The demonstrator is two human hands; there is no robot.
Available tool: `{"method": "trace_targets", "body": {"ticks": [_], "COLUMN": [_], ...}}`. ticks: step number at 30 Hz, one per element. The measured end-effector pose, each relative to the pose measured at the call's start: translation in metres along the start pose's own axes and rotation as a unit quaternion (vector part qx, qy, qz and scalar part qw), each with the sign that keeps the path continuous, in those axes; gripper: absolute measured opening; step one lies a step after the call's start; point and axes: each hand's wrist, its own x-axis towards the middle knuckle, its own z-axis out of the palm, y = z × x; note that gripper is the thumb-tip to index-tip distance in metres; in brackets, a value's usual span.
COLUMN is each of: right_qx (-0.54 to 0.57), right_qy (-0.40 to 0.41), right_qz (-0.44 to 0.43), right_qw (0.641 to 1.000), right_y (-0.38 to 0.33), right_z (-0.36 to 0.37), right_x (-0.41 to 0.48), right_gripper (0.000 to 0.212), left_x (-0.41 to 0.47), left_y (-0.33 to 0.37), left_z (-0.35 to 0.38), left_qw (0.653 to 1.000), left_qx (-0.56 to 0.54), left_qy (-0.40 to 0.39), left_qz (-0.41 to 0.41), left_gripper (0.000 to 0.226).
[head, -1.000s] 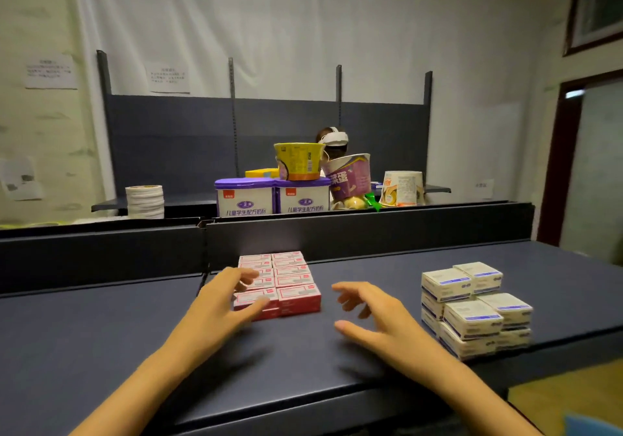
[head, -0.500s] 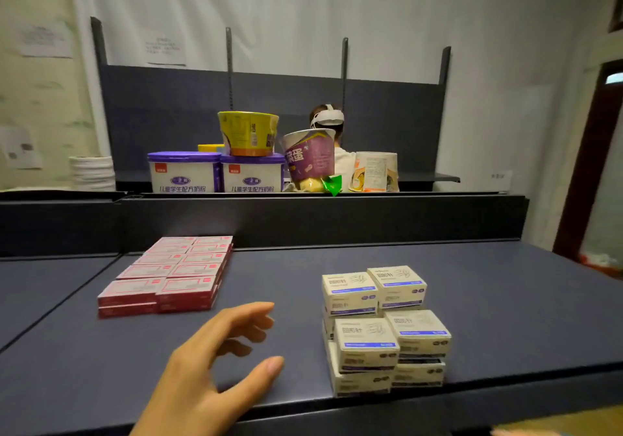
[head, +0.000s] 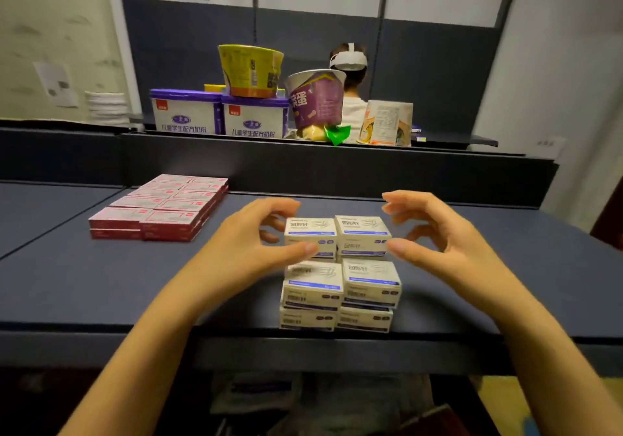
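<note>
In the head view, your left hand (head: 249, 240) and right hand (head: 435, 236) flank the top two boxes of the stack of white paper-clip boxes (head: 340, 284). The stack stands at the front edge of the dark surface (head: 101, 284), directly before you. Both hands are released, fingers curved and spread, grasping nothing; each thumb tip lies at the front face of a top box, contact unconfirmed, and the flat red boxes (head: 161, 209) lie well apart to the left.
</note>
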Motion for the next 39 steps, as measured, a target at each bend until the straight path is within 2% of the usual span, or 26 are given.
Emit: {"method": "trace_targets", "body": {"ticks": [5,7,10,12,15,18,20,25,28,30,36,39], "right_qx": [-0.027,-0.027,-0.030,-0.027,-0.004,0.007,0.017,0.050,0.063,0.060,0.089,0.035], "right_qy": [-0.105,-0.126,-0.136,-0.141,-0.139,-0.133,-0.129,-0.130,-0.134,-0.127,-0.034,-0.003], "right_qz": [0.060,0.071,0.068,0.064,0.059,0.062,0.067,0.079,0.084,0.082,0.087,0.096], "right_qw": [0.992,0.989,0.988,0.988,0.988,0.989,0.989,0.987,0.985,0.987,0.992,0.995], "right_y": [0.011,0.015,0.015,0.013,0.015,0.016,0.018,0.020,0.022,0.023,0.023,0.032], "right_z": [-0.005,-0.006,-0.007,-0.008,-0.006,-0.004,-0.004,-0.004,-0.005,-0.005,-0.015,-0.026], "right_x": [0.026,0.035,0.040,0.039,0.037,0.036,0.035,0.035,0.035,0.035,0.064,0.100], "right_gripper": [0.053,0.049,0.049,0.046,0.038,0.039,0.037,0.039,0.047,0.041,0.025,0.022], "left_x": [0.005,0.009,0.013,0.017,0.041,0.087,0.122,0.185,0.197,0.198,0.196,0.196], "left_y": [-0.004,-0.005,-0.005,0.000,0.013,0.022,0.018,-0.030,-0.062,-0.079,-0.106,-0.108], "left_z": [-0.005,-0.011,-0.017,-0.024,-0.039,-0.049,-0.045,-0.012,0.006,0.017,0.032,0.035], "left_qw": [0.999,0.998,0.996,0.996,0.998,0.997,0.994,0.983,0.981,0.980,0.980,0.983], "left_qx": [0.012,0.028,0.020,0.014,0.013,0.057,0.090,0.124,0.116,0.107,0.103,0.097], "left_qy": [-0.038,-0.056,-0.091,-0.090,-0.059,-0.054,-0.058,-0.121,-0.126,-0.134,-0.142,-0.122], "left_qz": [-0.017,-0.018,-0.011,-0.004,-0.004,-0.003,0.002,-0.061,-0.089,-0.101,-0.097,-0.092], "left_gripper": [0.052,0.050,0.035,0.037,0.034,0.026,0.033,0.037,0.036,0.034,0.033,0.036]}}
